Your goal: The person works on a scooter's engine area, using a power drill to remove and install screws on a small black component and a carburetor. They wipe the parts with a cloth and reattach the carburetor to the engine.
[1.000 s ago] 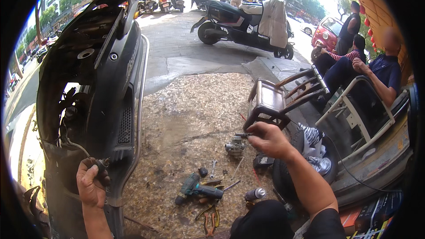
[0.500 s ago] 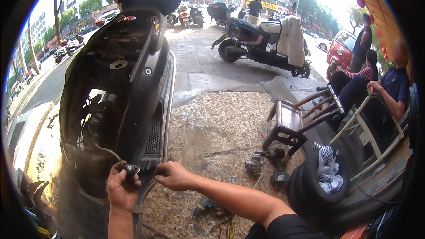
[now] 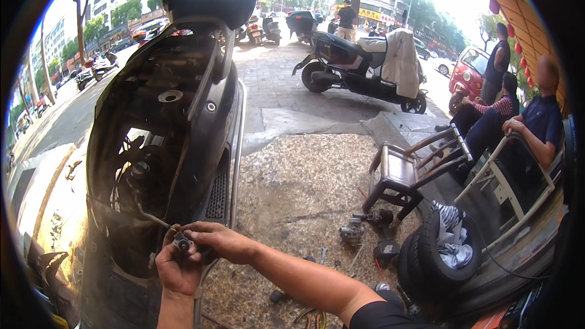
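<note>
– While the left hand (image 3: 178,271) holds a small dark part with a metal tip (image 3: 181,244) in curled fingers, what's the right doing?
– Right hand (image 3: 220,240): fingers drawn in narrow at the same part. Gripping or only touching, cannot tell.
– Where's the part?
– Beside the opened flank of the black scooter body (image 3: 201,164), at the end of a pale cable (image 3: 149,214).
– Anything in the way?
– Scooter body close ahead. Right forearm crosses above the floor, hiding some of it. Beyond the forearm: a metal component (image 3: 351,231), a dark power tool (image 3: 385,237) just beside it, a wooden chair (image 3: 396,173) behind. To the right, a tyre (image 3: 420,262) with a white bag (image 3: 454,253) in its opening. Pliers (image 3: 311,318) cut off at the lower edge.
– Writing?
– Yellow sign (image 3: 368,13) across the street; lettering too small to make out.
</note>
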The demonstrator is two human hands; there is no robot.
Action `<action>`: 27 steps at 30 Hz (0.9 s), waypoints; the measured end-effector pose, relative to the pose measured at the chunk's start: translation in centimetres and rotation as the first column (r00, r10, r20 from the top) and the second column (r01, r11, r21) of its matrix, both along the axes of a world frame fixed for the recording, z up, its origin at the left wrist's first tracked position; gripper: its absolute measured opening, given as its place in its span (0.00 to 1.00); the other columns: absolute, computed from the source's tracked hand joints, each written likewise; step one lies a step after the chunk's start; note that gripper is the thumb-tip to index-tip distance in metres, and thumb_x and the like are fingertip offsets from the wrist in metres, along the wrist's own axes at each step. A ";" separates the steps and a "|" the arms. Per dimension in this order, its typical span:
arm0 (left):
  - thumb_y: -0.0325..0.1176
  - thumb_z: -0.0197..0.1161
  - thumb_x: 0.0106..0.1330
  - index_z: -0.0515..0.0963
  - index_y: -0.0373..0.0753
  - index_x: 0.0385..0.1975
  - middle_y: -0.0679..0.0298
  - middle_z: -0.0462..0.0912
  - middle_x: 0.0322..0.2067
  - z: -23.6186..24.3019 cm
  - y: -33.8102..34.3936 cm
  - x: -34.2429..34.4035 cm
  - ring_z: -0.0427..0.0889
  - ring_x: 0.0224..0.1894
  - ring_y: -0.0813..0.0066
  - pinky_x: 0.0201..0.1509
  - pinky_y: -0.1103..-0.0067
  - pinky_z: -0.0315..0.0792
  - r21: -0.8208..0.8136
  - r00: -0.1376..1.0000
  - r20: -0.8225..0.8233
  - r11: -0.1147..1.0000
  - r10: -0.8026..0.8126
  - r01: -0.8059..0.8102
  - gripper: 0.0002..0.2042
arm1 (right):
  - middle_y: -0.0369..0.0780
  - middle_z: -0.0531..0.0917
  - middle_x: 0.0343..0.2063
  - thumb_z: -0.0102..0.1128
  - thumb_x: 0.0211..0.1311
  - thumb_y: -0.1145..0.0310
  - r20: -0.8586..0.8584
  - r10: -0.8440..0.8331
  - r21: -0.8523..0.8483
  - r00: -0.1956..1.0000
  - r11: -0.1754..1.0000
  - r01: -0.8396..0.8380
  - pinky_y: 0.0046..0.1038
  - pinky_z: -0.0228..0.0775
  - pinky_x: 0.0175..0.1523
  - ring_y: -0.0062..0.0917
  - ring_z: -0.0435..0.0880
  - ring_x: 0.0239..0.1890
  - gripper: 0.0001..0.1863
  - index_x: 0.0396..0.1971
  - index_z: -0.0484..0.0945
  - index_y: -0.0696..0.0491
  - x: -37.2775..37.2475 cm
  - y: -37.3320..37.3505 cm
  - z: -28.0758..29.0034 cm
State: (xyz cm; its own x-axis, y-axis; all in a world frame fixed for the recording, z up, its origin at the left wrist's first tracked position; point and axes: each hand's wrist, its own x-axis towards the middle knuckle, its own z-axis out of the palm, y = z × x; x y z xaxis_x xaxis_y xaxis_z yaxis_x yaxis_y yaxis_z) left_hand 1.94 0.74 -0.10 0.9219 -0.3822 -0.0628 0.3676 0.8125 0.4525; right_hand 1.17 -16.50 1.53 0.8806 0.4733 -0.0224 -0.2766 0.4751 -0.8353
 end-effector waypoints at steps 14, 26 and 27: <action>0.30 0.51 0.72 0.73 0.44 0.59 0.62 0.80 0.44 -0.7 -0.1 0.0 0.80 0.35 0.75 0.34 0.79 0.79 0.031 0.992 0.123 1.000 -0.005 0.001 0.17 | 0.38 0.81 0.35 0.52 0.72 0.69 -0.019 0.068 0.018 0.997 0.998 -0.068 0.23 0.77 0.43 0.20 0.81 0.34 0.15 0.53 0.74 0.61 2.0 0.0 -0.2; 0.31 0.52 0.69 0.70 0.44 0.57 0.65 0.79 0.44 1.1 0.7 -0.5 0.79 0.38 0.73 0.38 0.77 0.76 0.361 0.997 -0.012 0.930 0.078 -0.069 0.17 | 0.37 0.80 0.30 0.59 0.59 0.72 -0.019 -0.029 0.032 0.999 0.999 0.030 0.24 0.71 0.38 0.21 0.78 0.30 0.07 0.35 0.80 0.59 3.1 0.4 -0.8; 0.30 0.52 0.69 0.71 0.42 0.53 0.64 0.80 0.39 1.1 1.8 -0.7 0.79 0.34 0.73 0.36 0.77 0.75 0.478 0.992 0.039 0.870 0.119 -0.123 0.14 | 0.37 0.80 0.30 0.59 0.58 0.72 -0.019 -0.039 0.023 0.999 0.999 0.040 0.24 0.71 0.38 0.21 0.78 0.30 0.08 0.35 0.80 0.59 3.1 0.3 -0.8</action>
